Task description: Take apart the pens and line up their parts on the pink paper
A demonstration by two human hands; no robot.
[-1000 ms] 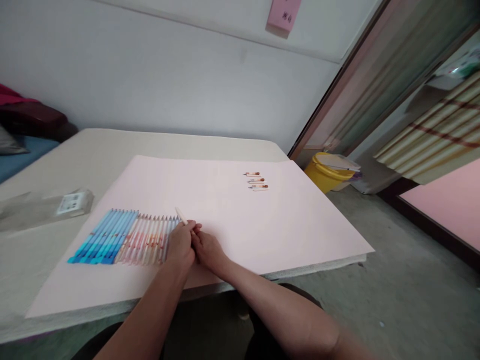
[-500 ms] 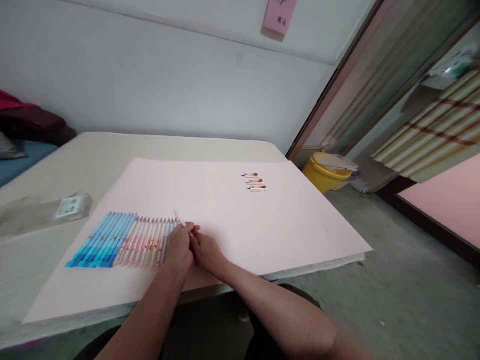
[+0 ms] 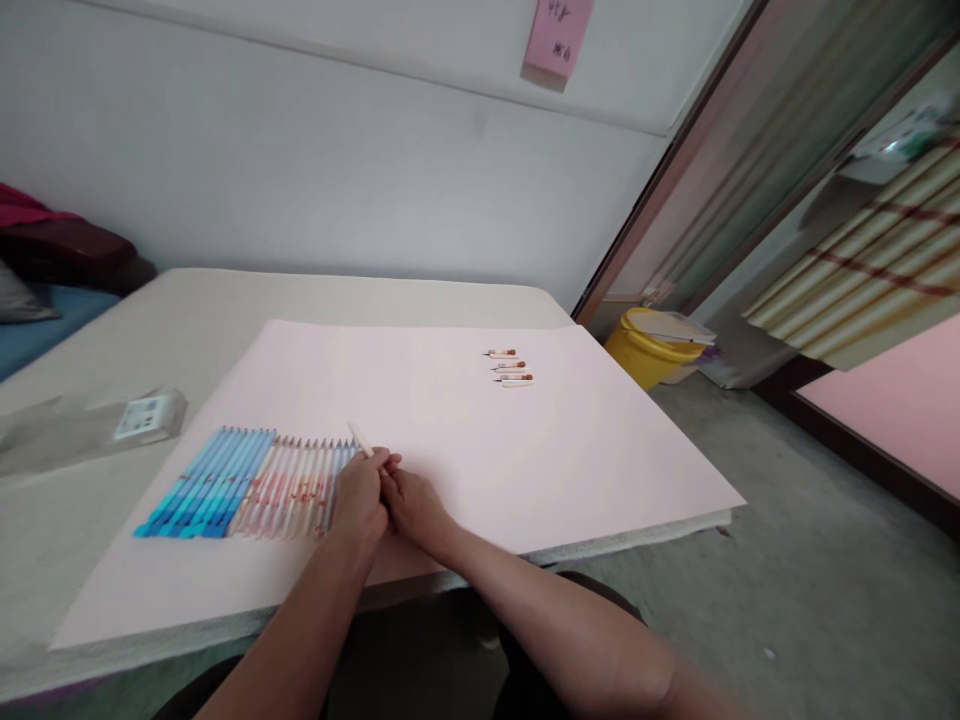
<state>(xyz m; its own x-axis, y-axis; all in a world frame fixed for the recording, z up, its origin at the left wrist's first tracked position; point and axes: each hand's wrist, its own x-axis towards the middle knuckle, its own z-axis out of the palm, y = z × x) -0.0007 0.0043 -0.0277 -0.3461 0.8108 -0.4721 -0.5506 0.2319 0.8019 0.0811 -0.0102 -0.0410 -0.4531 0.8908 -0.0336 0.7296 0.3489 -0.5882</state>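
Note:
My left hand [image 3: 360,495] is closed around a pale cream pen [image 3: 361,438] whose end sticks up and away from my fingers. My right hand [image 3: 415,505] presses against the left one, fingers curled at the same pen; what they grip is hidden. Both hands rest on a large pink sheet [image 3: 465,440], at the right end of a tidy row of pens [image 3: 247,480], blue ones on the left and pink-white ones beside my hand. A few small pen tips or caps [image 3: 510,367] lie farther off on the sheet.
The sheet covers a beige table [image 3: 150,320]. A clear plastic package [image 3: 82,425] lies on the table at the left. A yellow bucket [image 3: 651,345] stands on the floor past the table's right corner, next to a sliding door.
Only the view has shifted slightly. Both hands stay together on the pen at the end of the row.

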